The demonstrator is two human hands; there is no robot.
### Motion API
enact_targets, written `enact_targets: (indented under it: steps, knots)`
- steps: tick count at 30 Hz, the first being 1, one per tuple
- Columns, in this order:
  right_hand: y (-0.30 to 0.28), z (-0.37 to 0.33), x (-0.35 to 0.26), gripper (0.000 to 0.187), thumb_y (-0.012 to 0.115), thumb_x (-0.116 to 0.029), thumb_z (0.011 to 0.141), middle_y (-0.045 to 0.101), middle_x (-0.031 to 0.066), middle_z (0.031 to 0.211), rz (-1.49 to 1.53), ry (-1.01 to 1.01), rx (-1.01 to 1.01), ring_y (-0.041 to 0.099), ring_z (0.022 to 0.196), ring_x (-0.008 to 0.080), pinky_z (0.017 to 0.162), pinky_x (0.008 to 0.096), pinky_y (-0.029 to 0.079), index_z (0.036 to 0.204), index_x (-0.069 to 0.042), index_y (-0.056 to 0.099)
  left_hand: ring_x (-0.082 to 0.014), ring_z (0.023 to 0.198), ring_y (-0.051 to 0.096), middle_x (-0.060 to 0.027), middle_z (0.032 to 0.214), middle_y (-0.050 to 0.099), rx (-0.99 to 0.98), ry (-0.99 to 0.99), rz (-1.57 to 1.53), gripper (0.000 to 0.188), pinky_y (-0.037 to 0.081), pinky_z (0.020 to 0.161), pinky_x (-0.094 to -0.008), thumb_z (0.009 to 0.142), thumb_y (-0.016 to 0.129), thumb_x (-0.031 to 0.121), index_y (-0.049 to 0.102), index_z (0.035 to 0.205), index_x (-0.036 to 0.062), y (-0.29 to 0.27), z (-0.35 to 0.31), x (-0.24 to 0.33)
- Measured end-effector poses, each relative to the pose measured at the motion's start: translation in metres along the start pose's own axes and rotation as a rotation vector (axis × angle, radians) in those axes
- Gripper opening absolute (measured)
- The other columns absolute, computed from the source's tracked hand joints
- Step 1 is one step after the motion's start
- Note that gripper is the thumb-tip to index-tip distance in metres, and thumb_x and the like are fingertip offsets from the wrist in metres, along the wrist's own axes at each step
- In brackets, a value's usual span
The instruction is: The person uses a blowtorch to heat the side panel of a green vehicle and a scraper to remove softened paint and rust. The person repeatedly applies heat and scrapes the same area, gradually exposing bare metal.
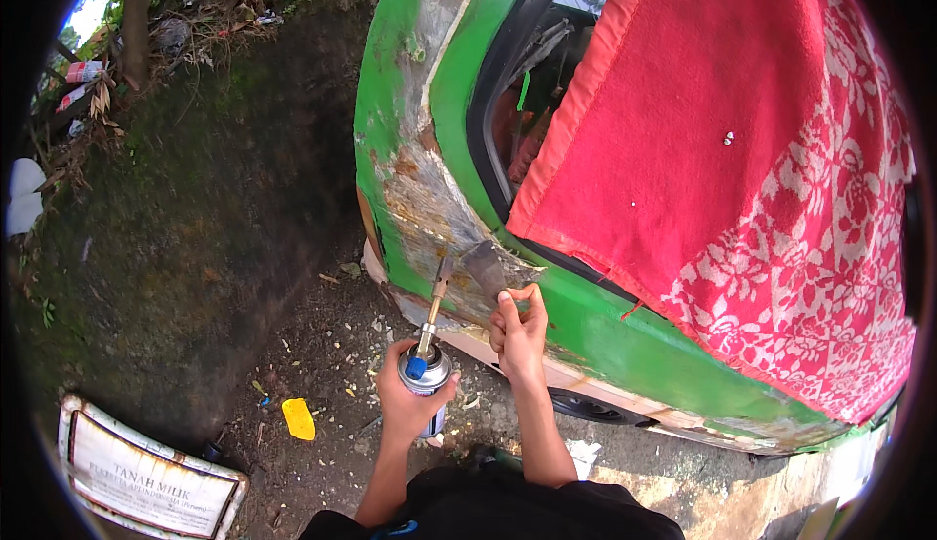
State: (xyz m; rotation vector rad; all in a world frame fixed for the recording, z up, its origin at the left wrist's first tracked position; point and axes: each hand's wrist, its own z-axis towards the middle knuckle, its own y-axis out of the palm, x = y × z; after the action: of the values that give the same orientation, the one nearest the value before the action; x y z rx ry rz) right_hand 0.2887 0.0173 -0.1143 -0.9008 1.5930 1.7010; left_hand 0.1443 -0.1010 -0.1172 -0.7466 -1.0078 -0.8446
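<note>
My left hand [402, 401] is wrapped round the can of a gas blowtorch [435, 308], which has a brass-coloured tube and a blue knob. Its nozzle points away from me at the vehicle's body, close to the scraped area; I cannot make out a flame. In my right hand [522, 337] is a scraper [485, 269] with a wide, dull grey blade, its handle hidden by my fingers. The blade lies at or just over a worn patch [429, 198] where the green paint of the vehicle [586, 298] is gone and brown and grey layers show.
A red cloth with pale flowers [703, 149] hangs over the vehicle's window. Left of the vehicle rises a dark mossy bank [185, 198]. A yellow scrap [299, 420] and pale flakes lie on the dirt. A rusty-framed white sign [146, 477] stands lower left.
</note>
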Motion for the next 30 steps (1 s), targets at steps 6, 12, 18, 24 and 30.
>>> enact_targets:
  steps: [6,12,18,24,30]
  knots:
    - [0.025,0.009,-0.001,0.018,0.060,-0.016,0.105,0.044,-0.0007,0.067,0.001,-0.066,-0.056,0.029,0.047,0.0023,0.038,0.0221,0.018,0.102,-0.015,0.042,-0.0135,0.082,0.065,-0.0067,0.090,0.068,0.126,-0.063,-0.021,0.060,0.054,0.076,-0.0304,0.071,0.091,0.014,0.055,0.116,-0.0005,-0.014,-0.002,0.001]
    - [0.012,0.000,0.005,0.018,0.059,-0.014,0.105,0.046,0.0004,0.066,0.025,-0.028,0.011,0.029,0.045,0.0025,0.038,0.0227,0.018,0.103,-0.015,0.041,-0.0110,0.083,0.064,-0.0031,0.092,0.065,0.163,-0.042,-0.008,0.052,0.053,0.077,-0.0285,0.075,0.087,0.008,0.054,0.114,0.0026,-0.029,-0.003,0.000]
    - [0.017,-0.006,0.010,0.016,0.058,-0.015,0.105,0.043,-0.0015,0.068,0.062,-0.043,-0.003,0.028,0.048,0.0029,0.039,0.0221,0.017,0.101,-0.016,0.043,-0.0137,0.085,0.066,-0.0078,0.093,0.068,0.174,-0.083,-0.021,0.059,0.054,0.078,-0.0310,0.071,0.090,0.012,0.053,0.116,-0.0009,-0.028,-0.006,0.000]
    - [0.041,0.018,-0.001,0.019,0.060,-0.015,0.104,0.043,-0.0018,0.068,0.083,-0.039,-0.012,0.032,0.049,0.0035,0.038,0.0228,0.020,0.101,-0.015,0.041,-0.0136,0.086,0.065,-0.0078,0.094,0.067,0.135,-0.060,0.015,0.062,0.054,0.079,-0.0310,0.071,0.090,0.012,0.052,0.119,-0.0010,-0.028,-0.005,-0.008]
    - [0.031,-0.001,0.013,0.018,0.058,-0.015,0.105,0.042,-0.0018,0.069,0.115,-0.047,-0.008,0.030,0.049,0.0032,0.039,0.0221,0.017,0.101,-0.016,0.041,-0.0141,0.086,0.066,-0.0088,0.093,0.067,0.154,-0.052,-0.046,0.064,0.054,0.080,-0.0315,0.072,0.090,0.012,0.051,0.120,-0.0026,-0.032,-0.005,-0.001]
